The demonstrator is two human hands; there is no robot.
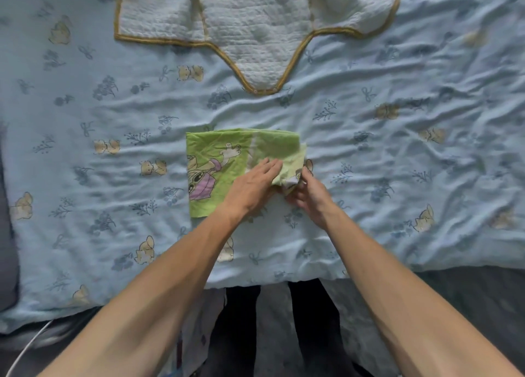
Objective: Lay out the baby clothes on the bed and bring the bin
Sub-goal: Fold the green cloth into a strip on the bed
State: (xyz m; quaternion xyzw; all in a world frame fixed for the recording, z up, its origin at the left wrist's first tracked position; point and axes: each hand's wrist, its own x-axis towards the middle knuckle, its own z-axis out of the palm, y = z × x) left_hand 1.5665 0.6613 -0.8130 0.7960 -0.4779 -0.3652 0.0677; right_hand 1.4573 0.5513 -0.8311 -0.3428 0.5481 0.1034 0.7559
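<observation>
Two hands work the green garment: left pressing flat, right pinching its corner.

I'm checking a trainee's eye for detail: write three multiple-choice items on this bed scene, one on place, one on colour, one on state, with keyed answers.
1. Where does the white bodysuit lie against the green cloth?
A. Farther up the bed
B. Under it
C. On the floor

2. What colour is the bodysuit's trim?
A. Red
B. Mustard yellow
C. Black

3. What is the left hand doing?
A. Hanging idle
B. Gripping the sheet
C. Pressing flat on the green cloth

Answers: 1 A, the bodysuit lies spread beyond the cloth, apart from it. 2 B, a yellow band edges it. 3 C, its fingers lie straight on the cloth while the right hand pinches a corner.
</observation>
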